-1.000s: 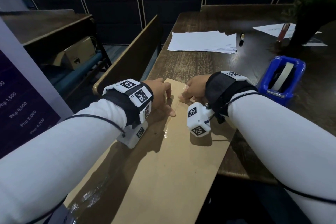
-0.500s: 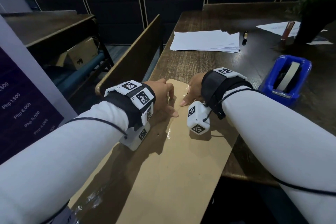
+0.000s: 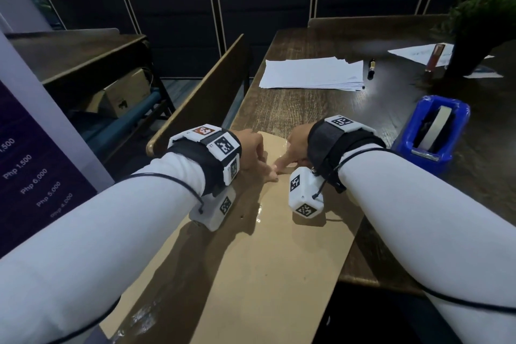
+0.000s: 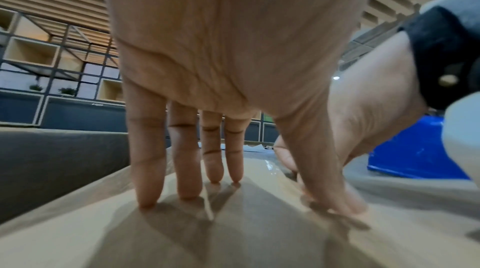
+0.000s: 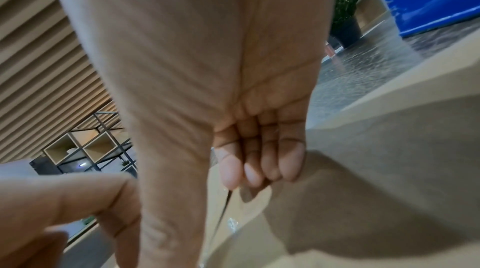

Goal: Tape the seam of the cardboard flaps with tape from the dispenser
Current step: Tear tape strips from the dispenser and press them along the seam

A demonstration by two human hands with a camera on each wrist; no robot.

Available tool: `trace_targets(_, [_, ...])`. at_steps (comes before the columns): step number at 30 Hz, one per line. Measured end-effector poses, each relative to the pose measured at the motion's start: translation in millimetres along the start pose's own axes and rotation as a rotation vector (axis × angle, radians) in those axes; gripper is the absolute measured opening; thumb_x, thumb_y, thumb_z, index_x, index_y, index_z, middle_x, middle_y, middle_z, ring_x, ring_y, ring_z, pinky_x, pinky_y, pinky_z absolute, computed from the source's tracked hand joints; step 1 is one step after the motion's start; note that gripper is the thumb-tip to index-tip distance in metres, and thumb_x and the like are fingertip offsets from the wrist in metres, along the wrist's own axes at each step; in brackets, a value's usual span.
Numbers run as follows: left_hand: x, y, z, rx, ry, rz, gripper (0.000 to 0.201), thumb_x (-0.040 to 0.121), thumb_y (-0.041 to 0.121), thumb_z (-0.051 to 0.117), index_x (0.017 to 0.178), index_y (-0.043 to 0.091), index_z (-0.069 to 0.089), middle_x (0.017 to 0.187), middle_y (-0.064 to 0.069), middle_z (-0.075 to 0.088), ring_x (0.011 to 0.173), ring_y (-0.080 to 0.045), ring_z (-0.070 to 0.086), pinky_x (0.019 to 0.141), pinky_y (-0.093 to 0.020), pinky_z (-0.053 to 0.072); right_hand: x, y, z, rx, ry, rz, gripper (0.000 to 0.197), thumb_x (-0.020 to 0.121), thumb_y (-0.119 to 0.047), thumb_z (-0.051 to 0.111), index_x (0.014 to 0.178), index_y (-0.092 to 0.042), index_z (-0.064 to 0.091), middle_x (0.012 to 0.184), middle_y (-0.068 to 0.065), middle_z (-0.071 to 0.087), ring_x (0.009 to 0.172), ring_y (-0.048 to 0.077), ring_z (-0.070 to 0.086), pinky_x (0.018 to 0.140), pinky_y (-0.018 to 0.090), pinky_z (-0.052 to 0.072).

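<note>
I am pressing my left hand, fingers straight and grasping nothing, onto the cardboard flaps lying on the bench. The taped seam is running 6 to 12 o'clock between my hands. My right hand, nearer the tape dispenser at 2 o'clock, is rubbing the seam with its thumb, its other fingers clenched on nothing.

The right hand now stretches its thumb toward 9 o'clock along the cardboard until its tip meets the left hand's thumb; 1 second ago the 2 sat slightly apart.
</note>
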State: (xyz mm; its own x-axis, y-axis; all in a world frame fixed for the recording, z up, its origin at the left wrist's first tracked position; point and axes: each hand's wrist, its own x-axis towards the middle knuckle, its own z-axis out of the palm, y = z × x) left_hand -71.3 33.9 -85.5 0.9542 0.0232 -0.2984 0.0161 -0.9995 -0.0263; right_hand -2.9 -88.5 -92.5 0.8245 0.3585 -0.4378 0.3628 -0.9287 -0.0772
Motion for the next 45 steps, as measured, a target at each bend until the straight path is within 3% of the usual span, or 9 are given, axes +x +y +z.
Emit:
trace_targets(4, [0.9,3.8,5.6,0.02,0.021,-0.013,0.071,0.064,0.062,0.076,0.115,0.02,0.05,0.117,0.001,0.051,0.091,-0.018,0.052,0.073,-0.031,0.042,5.2,-3.9,1.0,-0.008,0.001,0.014,0.071,0.044,-0.074,0.077,0.083,-0.016,0.065,0.09,0.005,0.074,0.092,0.027,0.069,0.089,0.044,0.052])
trace_targets(10, [-1.9,0.6,4.5,0.061,-0.036,0.014,0.075,0.066,0.064,0.072,0.123,0.024,0.046,0.123,0.002,0.045,0.099,-0.019,0.05,0.086,-0.037,0.048,1.6,0.3,-2.9,0.008,-0.055,-0.005,0.078,0.059,-0.066,0.076,0.111,-0.01,0.063,0.111,0.009,0.07,0.106,0.028,0.064,0.097,0.044,0.048])
trace_targets(18, [-6.6,-2.7,7.3,0.072,-0.042,0.034,0.078,0.066,0.064,0.072,0.128,0.026,0.043,0.125,0.004,0.042,0.096,-0.016,0.05,0.084,-0.034,0.048,-4.4,6.8,-6.6,0.066,-0.068,-0.018,0.049,0.075,-0.055,0.071,0.095,-0.014,0.055,0.097,0.007,0.062,0.089,0.024,0.056,0.096,0.04,0.046])
trace_targets(26, [-7.6,-2.9,6.2,0.039,-0.044,0.023,0.077,0.063,0.064,0.074,0.125,0.029,0.045,0.122,0.006,0.043,0.095,-0.016,0.05,0.08,-0.034,0.047,1.6,-6.0,-4.1,-0.044,-0.059,0.01,0.081,0.033,-0.083,0.071,0.081,-0.018,0.061,0.092,0.003,0.072,0.091,0.025,0.067,0.091,0.045,0.05])
trace_targets(30, [-8.0,-3.9,6.7,0.036,-0.043,0.028,0.077,0.065,0.063,0.074,0.126,0.027,0.045,0.124,0.005,0.043,0.097,-0.017,0.05,0.085,-0.036,0.049,-1.7,-3.6,-5.5,-0.052,-0.061,0.003,0.065,0.061,-0.071,0.071,0.092,-0.014,0.062,0.102,0.005,0.071,0.1,0.025,0.065,0.095,0.043,0.048])
trace_targets(34, [-8.6,-4.5,7.3,0.041,-0.04,0.028,0.078,0.063,0.064,0.074,0.127,0.027,0.045,0.125,0.005,0.043,0.1,-0.018,0.053,0.087,-0.038,0.049,-1.5,0.3,-5.3,-0.013,-0.039,0.006,0.066,0.068,-0.064,0.072,0.106,-0.011,0.063,0.108,0.009,0.07,0.105,0.028,0.064,0.097,0.044,0.048])
trace_targets(38, [-8.3,-4.2,5.0,0.03,-0.046,0.02,0.079,0.061,0.064,0.075,0.125,0.029,0.046,0.125,0.005,0.044,0.104,-0.019,0.053,0.089,-0.039,0.05,-5.4,1.5,-3.7,0.037,-0.023,-0.003,0.049,0.077,-0.056,0.068,0.097,-0.012,0.059,0.095,0.006,0.067,0.091,0.026,0.064,0.095,0.042,0.049])
trace_targets(43, [-7.5,-2.7,3.5,0.021,-0.036,0.002,0.078,0.058,0.064,0.077,0.121,0.03,0.049,0.12,0.007,0.046,0.099,-0.018,0.054,0.082,-0.034,0.049,-19.8,5.1,2.4,0.172,0.086,-0.071,0.025,0.095,-0.035,0.055,0.085,-0.012,0.06,0.069,-0.001,0.055,0.056,0.012,0.048,0.054,0.023,0.041])
trace_targets(45, [-7.8,-1.0,3.0,0.027,-0.041,-0.007,0.076,0.059,0.062,0.078,0.121,0.031,0.049,0.12,0.008,0.046,0.1,-0.017,0.054,0.08,-0.033,0.048,-31.3,11.9,3.5,0.228,0.179,-0.097,0.021,0.096,-0.028,0.052,0.105,-0.012,0.063,0.083,0.002,0.062,0.063,0.013,0.052,0.053,0.023,0.04])
